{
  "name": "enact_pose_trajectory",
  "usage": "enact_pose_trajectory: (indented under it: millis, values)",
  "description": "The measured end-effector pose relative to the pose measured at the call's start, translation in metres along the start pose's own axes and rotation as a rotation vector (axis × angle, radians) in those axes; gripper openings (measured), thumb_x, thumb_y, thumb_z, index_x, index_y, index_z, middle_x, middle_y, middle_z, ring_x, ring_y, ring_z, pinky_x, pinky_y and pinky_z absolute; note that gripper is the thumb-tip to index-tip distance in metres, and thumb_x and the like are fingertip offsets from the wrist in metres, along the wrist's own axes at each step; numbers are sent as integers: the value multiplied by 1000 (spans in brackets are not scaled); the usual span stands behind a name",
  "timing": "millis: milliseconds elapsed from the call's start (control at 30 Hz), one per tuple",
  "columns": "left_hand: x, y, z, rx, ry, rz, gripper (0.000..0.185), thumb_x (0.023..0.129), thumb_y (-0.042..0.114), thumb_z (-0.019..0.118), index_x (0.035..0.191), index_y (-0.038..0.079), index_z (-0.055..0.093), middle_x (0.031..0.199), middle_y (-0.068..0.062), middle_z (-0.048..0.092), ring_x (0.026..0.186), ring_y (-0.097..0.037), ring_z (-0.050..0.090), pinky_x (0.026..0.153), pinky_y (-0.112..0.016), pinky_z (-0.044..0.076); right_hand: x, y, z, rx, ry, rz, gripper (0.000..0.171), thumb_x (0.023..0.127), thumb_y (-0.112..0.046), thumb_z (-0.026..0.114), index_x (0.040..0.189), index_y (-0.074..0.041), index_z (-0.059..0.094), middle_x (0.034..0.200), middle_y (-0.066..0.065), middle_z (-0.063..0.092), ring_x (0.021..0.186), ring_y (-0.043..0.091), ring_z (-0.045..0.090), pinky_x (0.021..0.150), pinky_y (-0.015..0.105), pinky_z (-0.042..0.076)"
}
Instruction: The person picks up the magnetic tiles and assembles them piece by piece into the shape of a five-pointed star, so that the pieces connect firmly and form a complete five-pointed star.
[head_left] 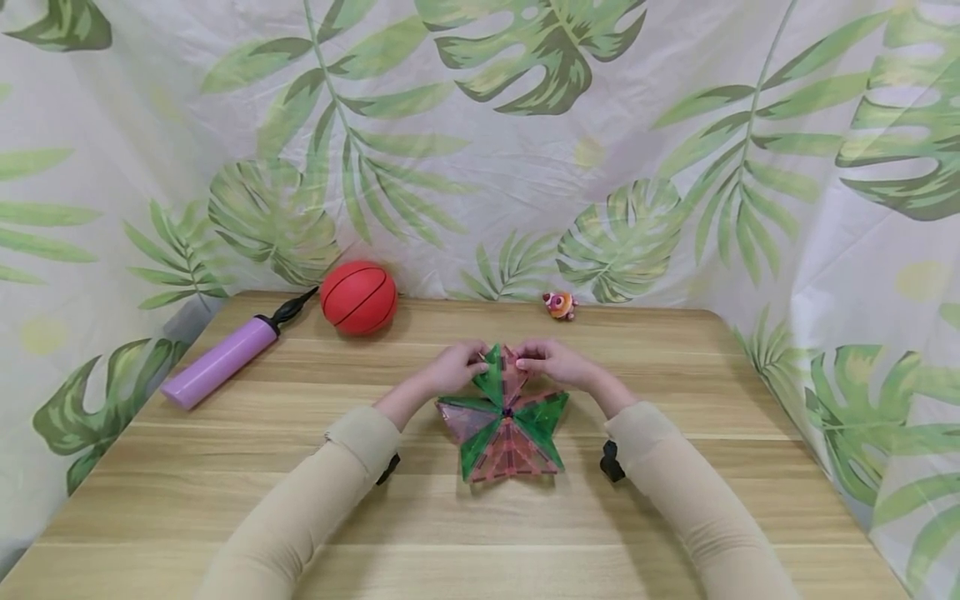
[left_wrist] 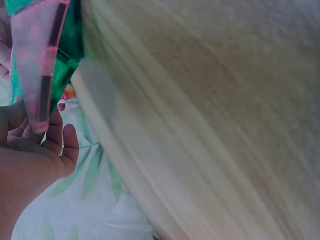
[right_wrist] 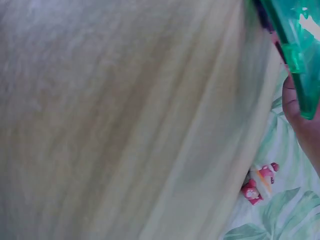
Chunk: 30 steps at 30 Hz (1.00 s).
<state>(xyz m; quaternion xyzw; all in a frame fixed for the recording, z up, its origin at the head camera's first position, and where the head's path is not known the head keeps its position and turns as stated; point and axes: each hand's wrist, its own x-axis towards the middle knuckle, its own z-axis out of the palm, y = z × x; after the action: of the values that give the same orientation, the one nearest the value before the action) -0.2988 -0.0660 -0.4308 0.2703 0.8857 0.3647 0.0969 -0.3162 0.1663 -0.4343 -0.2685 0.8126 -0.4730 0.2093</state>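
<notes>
Pinching raised tiles [head_left: 501, 375] with left hand [head_left: 452, 367] and right hand [head_left: 552, 361], best eased together evenly, keeping flat star [head_left: 504, 437] undisturbed

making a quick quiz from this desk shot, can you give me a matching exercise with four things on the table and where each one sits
Things:
1. red ball
2. purple pump
3. small toy figure
4. green and pink tile star

Places:
A. far edge of the table, right of centre, by the leaf curtain
B. middle of the table, its far tiles between the left hand and right hand
C. far left, lying at a slant
D. far edge, beside the pump's black nozzle

Pairs: 1-D, 2-C, 3-A, 4-B
</notes>
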Motion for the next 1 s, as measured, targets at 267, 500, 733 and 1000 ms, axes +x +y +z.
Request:
enact_pose_trajectory:
  millis: [267, 500, 733, 1000]
  values:
    - [6, -8, 8, 14, -102, -58, 13, 96, 9, 52, 103, -1, 57, 87, -7, 58, 79, -15, 54, 73, -28, 45, 6, 7, 8, -55, -48, 123, 22, 96, -12, 54, 113, 0, 60, 97, 7, 65, 85, 17, 62, 77, 32, 52]
    - [-1, -10, 3, -11, -108, -70, 19, 96, 10, 53, 109, -2, 58, 92, -8, 60, 83, -16, 55, 76, -29, 47, 0, 6, 3, -158, -11, 92, 31, 94, -15, 57, 121, -1, 59, 108, 9, 66, 94, 16, 59, 82, 31, 49]
    - [-27, -6, -25, 87, -37, 0, 16, 92, 13, 61, 103, 2, 63, 92, -6, 63, 86, -18, 57, 78, -35, 47, -34, -1, -19, -245, 71, -52, 31, 94, -12, 57, 120, 5, 58, 105, 14, 66, 96, 23, 59, 84, 35, 47]
    - [-67, -20, -36, 118, -63, 39, 12, 86, 12, 68, 95, 4, 66, 84, 0, 64, 81, -12, 57, 76, -31, 48, -72, 5, -17, -386, 105, -30, 19, 93, -13, 60, 108, -2, 66, 94, 5, 68, 87, 16, 61, 75, 35, 50]
